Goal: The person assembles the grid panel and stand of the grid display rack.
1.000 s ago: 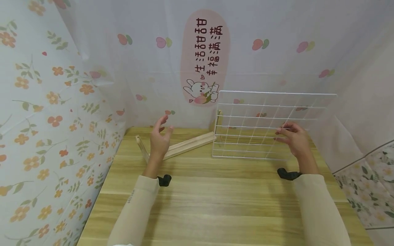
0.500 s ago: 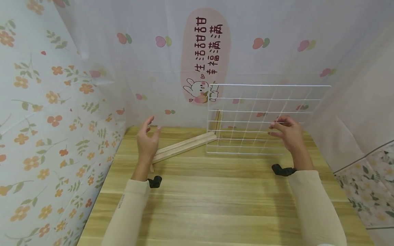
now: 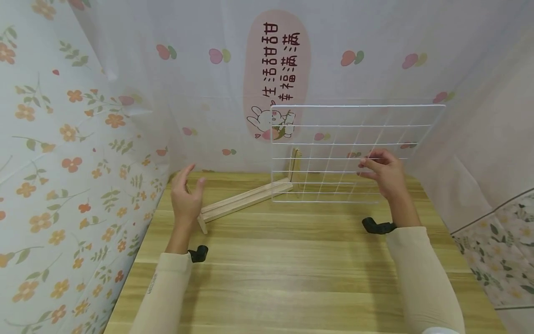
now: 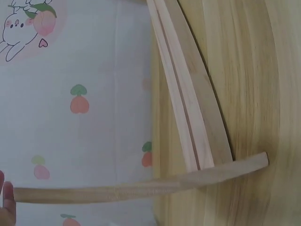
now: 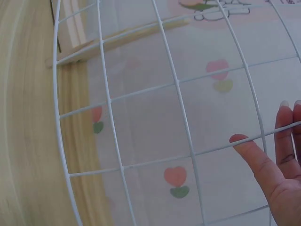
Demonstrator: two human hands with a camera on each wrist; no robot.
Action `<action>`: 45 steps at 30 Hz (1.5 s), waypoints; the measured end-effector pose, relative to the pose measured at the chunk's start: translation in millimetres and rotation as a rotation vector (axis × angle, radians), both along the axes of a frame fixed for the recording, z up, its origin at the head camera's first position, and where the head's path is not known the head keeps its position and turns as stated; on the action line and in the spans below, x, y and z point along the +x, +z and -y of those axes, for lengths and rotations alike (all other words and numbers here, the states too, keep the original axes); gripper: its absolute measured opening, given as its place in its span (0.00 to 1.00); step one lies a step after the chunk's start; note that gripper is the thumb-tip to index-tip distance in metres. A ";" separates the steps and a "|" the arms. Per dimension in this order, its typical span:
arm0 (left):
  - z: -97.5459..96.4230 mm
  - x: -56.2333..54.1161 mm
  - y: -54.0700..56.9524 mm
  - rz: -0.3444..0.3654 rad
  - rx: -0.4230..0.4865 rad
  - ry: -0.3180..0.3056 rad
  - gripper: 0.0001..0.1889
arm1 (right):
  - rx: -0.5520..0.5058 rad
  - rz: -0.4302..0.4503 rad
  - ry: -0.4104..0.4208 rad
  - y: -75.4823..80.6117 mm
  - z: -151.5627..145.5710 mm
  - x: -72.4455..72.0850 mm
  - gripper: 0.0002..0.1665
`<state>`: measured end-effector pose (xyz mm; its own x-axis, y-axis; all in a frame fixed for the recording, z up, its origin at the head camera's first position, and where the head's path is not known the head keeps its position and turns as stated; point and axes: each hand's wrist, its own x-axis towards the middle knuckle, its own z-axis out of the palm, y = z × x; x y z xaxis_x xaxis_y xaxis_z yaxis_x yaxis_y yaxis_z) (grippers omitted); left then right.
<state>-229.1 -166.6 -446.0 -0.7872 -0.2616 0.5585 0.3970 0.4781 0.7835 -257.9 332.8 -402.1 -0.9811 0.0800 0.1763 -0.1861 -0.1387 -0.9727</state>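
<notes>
A white wire grid panel (image 3: pixel 308 158) stands raised over the back of the table, pinched by my right hand (image 3: pixel 390 174). In the right wrist view the thumb (image 5: pixel 256 160) and fingers meet a wire of the grid. On the table behind it lies a wooden stand (image 3: pixel 248 198), a grooved bar with an upright at each end. My left hand (image 3: pixel 185 199), fingers loosely bent and parted, is at the stand's left upright (image 4: pixel 117 193). Its fingertips appear beside that upright's end in the left wrist view; whether they touch cannot be told.
The wood-grain table (image 3: pixel 271 273) reaches back to a white printed curtain (image 3: pixel 354 32). A floral curtain (image 3: pixel 83 185) hangs along the left side, and a pale cloth (image 3: pixel 471 139) along the right. Black wrist devices (image 3: pixel 377 226) sit on both wrists.
My right hand has lifted the grid panel a little and shifted it left. My left hand has moved left and slightly down, over to the left upright; the stand has stayed put.
</notes>
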 end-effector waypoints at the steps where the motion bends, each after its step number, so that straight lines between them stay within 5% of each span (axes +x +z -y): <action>1: 1.6 0.5 -1.1 0.002 -0.002 0.009 0.23 | 0.001 -0.001 0.000 1.5 1.4 0.0 0.04; 19: 18.7 5.8 -27.3 0.128 -0.003 0.061 0.33 | -0.006 -0.053 0.016 25.3 27.7 -2.4 0.09; 30: 19.4 5.1 -40.7 0.172 0.070 0.099 0.26 | -0.007 -0.063 0.025 33.8 40.6 -4.2 0.08; 45: 18.0 1.2 -43.2 0.149 0.146 0.150 0.23 | 0.000 -0.090 0.024 41.9 49.3 -5.0 0.08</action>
<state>-227.9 -184.7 -489.2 -0.8043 -0.4510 0.3869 0.2053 0.4002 0.8931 -262.9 283.5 -360.2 -0.9628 0.0567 0.2642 -0.2698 -0.1446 -0.9520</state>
